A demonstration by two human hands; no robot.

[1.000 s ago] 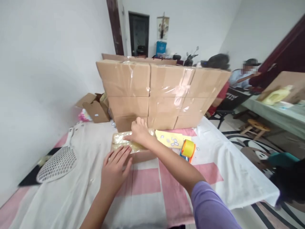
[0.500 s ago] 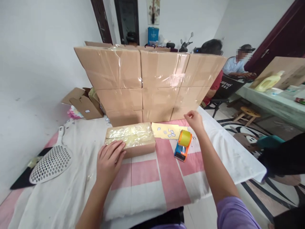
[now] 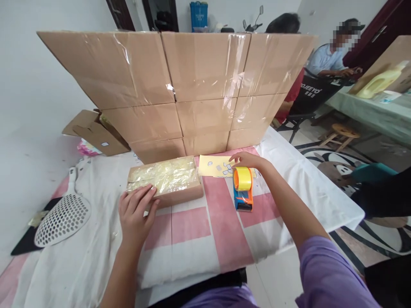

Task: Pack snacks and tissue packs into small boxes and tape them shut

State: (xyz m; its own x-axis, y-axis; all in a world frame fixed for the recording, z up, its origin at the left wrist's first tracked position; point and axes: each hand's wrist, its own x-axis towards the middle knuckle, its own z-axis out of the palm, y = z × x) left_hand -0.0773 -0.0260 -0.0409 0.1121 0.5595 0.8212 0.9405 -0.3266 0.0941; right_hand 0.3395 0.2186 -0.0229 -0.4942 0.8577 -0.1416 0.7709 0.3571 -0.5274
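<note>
My left hand (image 3: pixel 136 211) rests with spread fingers on the near left part of a small cardboard box (image 3: pixel 180 194), whose top is covered in shiny clear-yellow tape. My right hand (image 3: pixel 248 159) reaches over a yellow sheet (image 3: pixel 205 169) carrying several small pale labels. Its fingers are apart and bent downward, and I see nothing held in them. Just below that hand, on the pink and white cloth, sits a blue and orange tape dispenser (image 3: pixel 243 192) with a yellow roll. Whether the hand touches the dispenser is unclear.
A wall of stacked, taped cardboard boxes (image 3: pixel 205 90) rises behind the small box. An opened carton (image 3: pixel 99 134) stands at the left, near a white perforated scoop (image 3: pixel 64 216). Two people sit beyond the boxes at the right, near a wooden stool (image 3: pixel 340 134).
My right hand has moved left and its fingers have opened over the yellow sheet. My left hand stays on the box. The head view has tilted and come closer to the stacked boxes.
</note>
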